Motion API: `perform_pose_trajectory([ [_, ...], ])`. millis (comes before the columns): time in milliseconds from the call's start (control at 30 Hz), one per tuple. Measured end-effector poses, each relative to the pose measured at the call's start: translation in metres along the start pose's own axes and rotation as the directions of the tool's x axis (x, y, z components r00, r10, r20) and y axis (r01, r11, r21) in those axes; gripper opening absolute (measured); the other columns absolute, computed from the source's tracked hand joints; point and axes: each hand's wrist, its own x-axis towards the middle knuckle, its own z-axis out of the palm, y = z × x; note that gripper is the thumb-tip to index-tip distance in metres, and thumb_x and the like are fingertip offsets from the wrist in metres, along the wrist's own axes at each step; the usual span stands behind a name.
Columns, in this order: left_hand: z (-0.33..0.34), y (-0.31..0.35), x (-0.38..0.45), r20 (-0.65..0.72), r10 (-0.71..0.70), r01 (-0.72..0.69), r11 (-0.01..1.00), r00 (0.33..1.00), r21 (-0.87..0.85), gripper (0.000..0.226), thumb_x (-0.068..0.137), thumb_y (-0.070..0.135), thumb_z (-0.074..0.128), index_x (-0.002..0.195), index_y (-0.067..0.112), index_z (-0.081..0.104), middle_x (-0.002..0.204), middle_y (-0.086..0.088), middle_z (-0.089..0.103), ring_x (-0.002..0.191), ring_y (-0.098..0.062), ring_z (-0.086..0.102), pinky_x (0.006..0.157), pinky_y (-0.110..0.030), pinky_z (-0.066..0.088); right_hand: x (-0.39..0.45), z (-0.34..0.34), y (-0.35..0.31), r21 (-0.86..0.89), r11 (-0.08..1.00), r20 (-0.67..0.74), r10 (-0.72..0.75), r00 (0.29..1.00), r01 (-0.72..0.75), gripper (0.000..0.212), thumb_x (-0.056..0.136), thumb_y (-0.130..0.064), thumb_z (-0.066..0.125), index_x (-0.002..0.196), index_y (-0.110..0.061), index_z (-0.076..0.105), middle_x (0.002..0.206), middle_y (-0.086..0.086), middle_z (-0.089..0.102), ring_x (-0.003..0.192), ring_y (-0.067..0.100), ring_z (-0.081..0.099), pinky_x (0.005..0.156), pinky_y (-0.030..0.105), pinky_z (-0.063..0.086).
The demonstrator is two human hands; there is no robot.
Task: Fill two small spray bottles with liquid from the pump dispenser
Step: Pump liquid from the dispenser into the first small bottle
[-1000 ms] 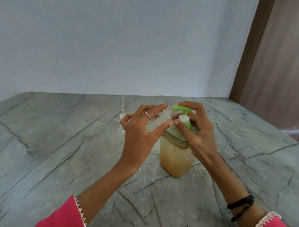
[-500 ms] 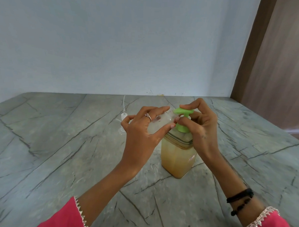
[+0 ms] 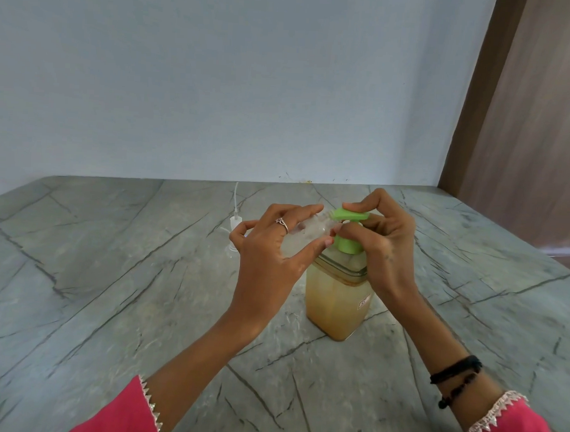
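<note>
Behind left hand (image 3: 268, 261): sprayer cap (image 3: 235, 226), half hidden.

Grey stone countertop (image 3: 118, 274), dark-veined, abutting a pale wall; bearing one square pump dispenser (image 3: 337, 303) of yellowish liquid with green pump, standing upright near centre, and one white spray-pump insert (image 3: 235, 225) behind left.

Your pump dispenser (image 3: 338, 303) holds amber liquid under a green pump head (image 3: 349, 215). Grey countertop (image 3: 111, 273), dark-veined; your sleeves (image 3: 118, 417) pink.
</note>
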Motion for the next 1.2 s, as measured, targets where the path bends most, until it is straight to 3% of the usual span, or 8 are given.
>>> perform_pose_trajectory([
  [233,-0.0011,0.0007,-0.0002,0.003,-0.023,0.023,1.0,1.0,-0.017,0.037,0.074,0.05,0.062,0.109,0.04,0.059,0.1,0.014,0.062,0.086,0.001,0.063,0.088,-0.057,0.041,-0.0023,-0.0014,-0.0005,-0.065,0.996,0.021,-0.056,0.998,0.057,0.022,0.072,-0.003,0.065,0.085,-0.02,0.061,0.071,0.009,0.071,0.063,0.037,0.066,0.054,0.039,0.051],
  [367,-0.0012,0.0021,0.0004,-0.002,-0.034,0.034,0.999,0.999,-0.026,0.037,0.074,0.05,0.062,0.109,0.04,0.059,0.101,0.013,0.062,0.087,0.0,0.064,0.089,-0.057,0.04,-0.0043,-0.0013,-0.0021,-0.062,0.995,0.032,-0.073,0.997,0.075,0.028,0.074,-0.005,0.066,0.093,-0.025,0.061,0.076,0.01,0.071,0.066,0.031,0.068,0.059,0.035,0.054],
  [533,-0.0006,0.0023,0.0011,0.008,-0.027,0.027,0.999,1.0,-0.022,0.047,0.074,0.052,0.061,0.117,0.039,0.051,0.101,0.015,0.061,0.088,0.002,0.063,0.088,-0.057,0.041,-0.0011,-0.0011,-0.0009,-0.036,0.997,0.005,-0.065,0.998,0.066,0.025,0.069,-0.01,0.068,0.083,-0.03,0.066,0.068,0.015,0.07,0.063,0.047,0.061,0.054,0.051,0.05],
  [733,0.0007,0.0007,-0.0008,0.012,-0.006,0.006,1.0,1.0,-0.006,0.045,0.074,0.049,0.063,0.116,0.037,0.053,0.099,0.013,0.062,0.086,0.001,0.062,0.085,-0.057,0.043,0.0018,-0.0009,-0.0013,-0.023,1.0,-0.009,-0.003,1.0,0.003,0.013,0.067,-0.001,0.065,0.071,-0.012,0.058,0.065,0.011,0.071,0.06,0.034,0.067,0.055,0.035,0.052],
  [800,0.0012,0.0007,-0.0012,0.012,-0.007,0.008,1.0,1.0,-0.011,0.044,0.074,0.049,0.063,0.115,0.037,0.053,0.1,0.012,0.062,0.087,0.001,0.063,0.084,-0.057,0.044,0.0021,-0.0011,-0.0012,-0.036,0.999,-0.007,-0.005,1.0,0.004,0.012,0.067,-0.001,0.064,0.071,-0.009,0.057,0.066,0.011,0.071,0.06,0.031,0.068,0.054,0.038,0.053],
  [967,0.0,0.0013,0.0,0.0,-0.02,0.02,0.999,1.0,-0.024,0.045,0.074,0.051,0.061,0.116,0.038,0.052,0.1,0.012,0.062,0.088,0.003,0.062,0.085,-0.058,0.044,-0.002,-0.0013,-0.0008,-0.085,0.992,0.005,-0.088,0.996,0.088,0.026,0.072,-0.007,0.067,0.084,-0.03,0.064,0.066,0.019,0.067,0.06,0.046,0.061,0.053,0.051,0.049],
  [1100,0.0003,0.0021,0.0005,-0.001,-0.027,0.027,0.999,1.0,-0.022,0.045,0.074,0.052,0.061,0.116,0.039,0.052,0.1,0.011,0.063,0.087,0.001,0.062,0.086,-0.057,0.043,-0.0031,-0.0013,-0.0001,-0.076,0.992,0.011,-0.104,0.995,0.104,0.023,0.071,-0.019,0.068,0.09,-0.031,0.063,0.07,0.014,0.07,0.062,0.042,0.063,0.055,0.05,0.051],
  [1200,0.0005,0.0021,0.0005,0.002,-0.031,0.031,0.999,1.0,-0.028,0.045,0.074,0.051,0.062,0.117,0.039,0.052,0.099,0.011,0.063,0.086,0.0,0.063,0.086,-0.057,0.044,-0.0016,-0.0012,0.0006,-0.082,0.992,0.013,-0.096,0.995,0.097,0.024,0.071,-0.012,0.069,0.088,-0.028,0.063,0.067,0.017,0.069,0.06,0.044,0.062,0.054,0.051,0.05],
])
